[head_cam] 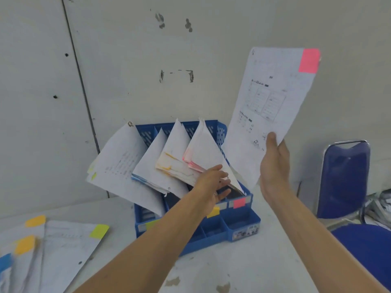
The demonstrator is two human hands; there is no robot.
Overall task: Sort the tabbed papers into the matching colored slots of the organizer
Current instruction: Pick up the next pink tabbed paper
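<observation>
Pink-tabbed paper (268,106) beside organizer (243,225) crowded with leaning papers (169,166).

- The right grip (275,163) pinches the lower edge of a white printed paper sheet (268,106). The sheet stands upright in the air, just right of the organizer, with a pink sticky tab (309,60) at its top right corner.
- The left grip (213,187), fingers straight, touches the pink-edged paper stack (203,151) leaning in the rightmost slot of the blue plastic slotted organizer (243,225).
- A pink label (239,202) sits on that slot's front.
- Loose white papers with yellow, orange and blue tabs (63,246) lie on the pale bench (232,267), left of the organizer.
</observation>
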